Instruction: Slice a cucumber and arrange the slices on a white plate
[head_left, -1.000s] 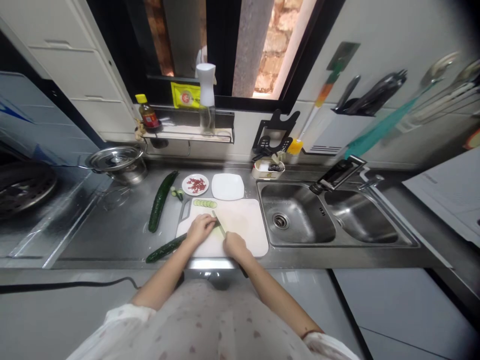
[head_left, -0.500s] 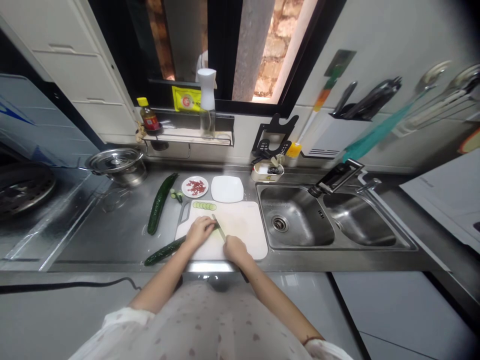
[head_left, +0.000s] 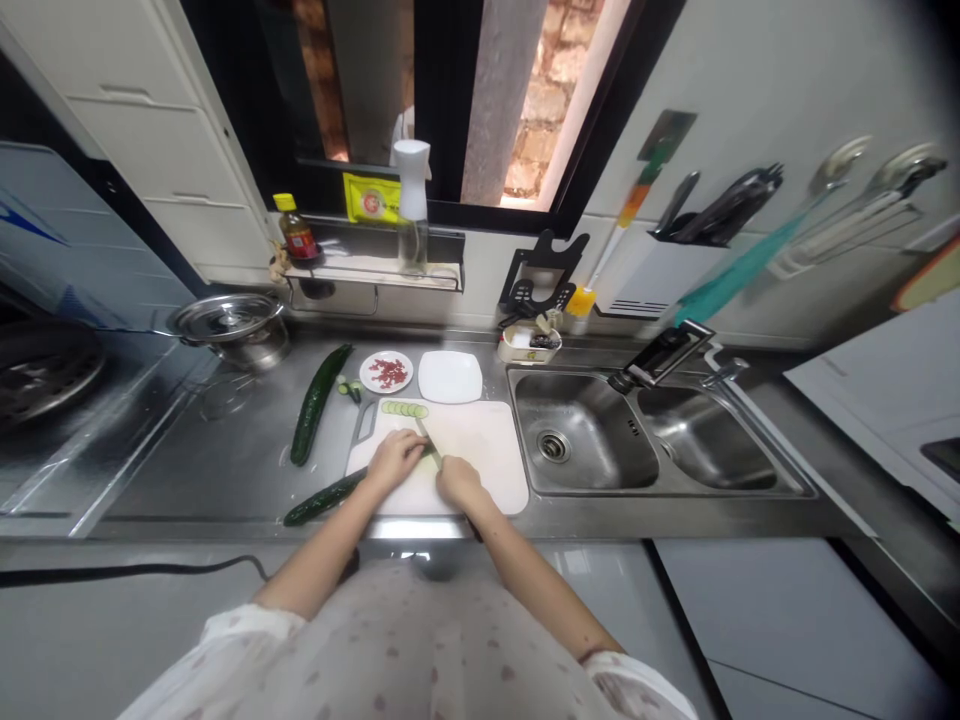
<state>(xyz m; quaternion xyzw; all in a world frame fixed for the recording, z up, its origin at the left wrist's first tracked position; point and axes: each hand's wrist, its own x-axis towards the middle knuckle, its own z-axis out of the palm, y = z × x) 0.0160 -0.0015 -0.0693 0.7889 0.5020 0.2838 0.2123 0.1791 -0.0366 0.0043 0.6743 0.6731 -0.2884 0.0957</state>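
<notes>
On the white cutting board (head_left: 487, 440), my left hand (head_left: 395, 460) is closed over one end of a dark green cucumber (head_left: 324, 499), whose other end reaches past the board's left edge. My right hand (head_left: 458, 482) grips a knife (head_left: 429, 440), its blade slanting up and left beside my left fingertips. Where the blade meets the cucumber is mostly hidden by my fingers. A row of overlapping cucumber slices (head_left: 405, 409) lies near the board's top edge. Left of the board rests a whole cucumber (head_left: 319, 405), with small cucumber pieces (head_left: 349, 388) close by.
Behind the board stand a round plate of chopped red bits (head_left: 387, 372) and a white square plate (head_left: 450, 376). To the right is a double sink (head_left: 585, 430) with a black faucet (head_left: 660, 358). A lidded steel pot (head_left: 232, 325) stands at the back left.
The view has shifted slightly. My right hand and the knife have moved a little up and left, nearer my left hand, which still holds the cucumber in place.
</notes>
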